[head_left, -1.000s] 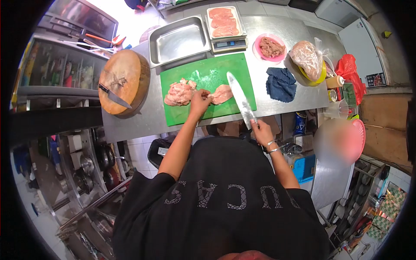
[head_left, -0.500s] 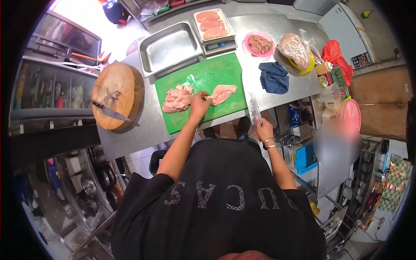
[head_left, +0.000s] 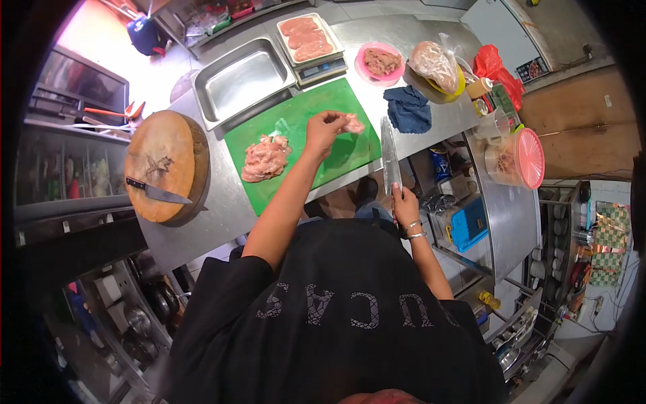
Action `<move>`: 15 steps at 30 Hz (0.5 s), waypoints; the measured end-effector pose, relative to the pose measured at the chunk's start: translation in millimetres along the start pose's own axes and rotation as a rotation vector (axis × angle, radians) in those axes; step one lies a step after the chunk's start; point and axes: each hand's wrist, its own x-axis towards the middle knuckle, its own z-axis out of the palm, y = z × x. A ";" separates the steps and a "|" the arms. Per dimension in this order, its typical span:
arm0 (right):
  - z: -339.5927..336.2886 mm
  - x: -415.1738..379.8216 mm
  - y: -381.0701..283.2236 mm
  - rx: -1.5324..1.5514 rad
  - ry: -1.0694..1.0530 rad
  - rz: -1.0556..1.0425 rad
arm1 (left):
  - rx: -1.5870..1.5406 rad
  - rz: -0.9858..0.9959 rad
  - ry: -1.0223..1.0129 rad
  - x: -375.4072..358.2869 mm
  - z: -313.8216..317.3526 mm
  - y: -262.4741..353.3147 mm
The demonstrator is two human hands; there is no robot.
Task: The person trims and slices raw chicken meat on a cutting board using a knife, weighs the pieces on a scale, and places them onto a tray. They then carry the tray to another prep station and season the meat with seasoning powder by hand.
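My left hand (head_left: 323, 132) is pinched on a piece of raw chicken (head_left: 352, 124), raised over the right part of the green cutting board (head_left: 313, 106). A pile of raw chicken pieces (head_left: 266, 160) lies on the board's left side. Beyond the board's right edge, my right hand (head_left: 405, 206) grips a knife (head_left: 391, 156) by its handle, the blade pointing away from me. The hand stays in front of the table edge, while the blade reaches over the metal table (head_left: 178, 236).
Left of the board, a second knife (head_left: 161, 193) rests on a round wooden block (head_left: 168, 145). Behind are a steel pan (head_left: 245, 81) and a scale (head_left: 323, 71) bearing a tray of fillets (head_left: 306, 39). To the right lie a pink bowl (head_left: 363, 66) of meat and a blue cloth (head_left: 408, 110).
My left hand has lifted the chicken piece off the board. The view has shifted, and the blurred shape at the right is gone, showing a lidded tub. My right hand still holds the knife.
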 end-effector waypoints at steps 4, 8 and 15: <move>-4.2 -0.5 -6.9 0.047 0.000 -0.004 | -0.103 -0.071 -0.023 -15.0 -24.5 -12.4; 1.7 5.0 -5.9 0.017 -0.063 -0.024 | 0.284 -0.145 0.071 -44.0 -88.1 -51.7; 13.7 28.1 12.5 -0.281 -0.320 -0.125 | 0.784 0.240 0.342 -101.7 -113.0 -59.6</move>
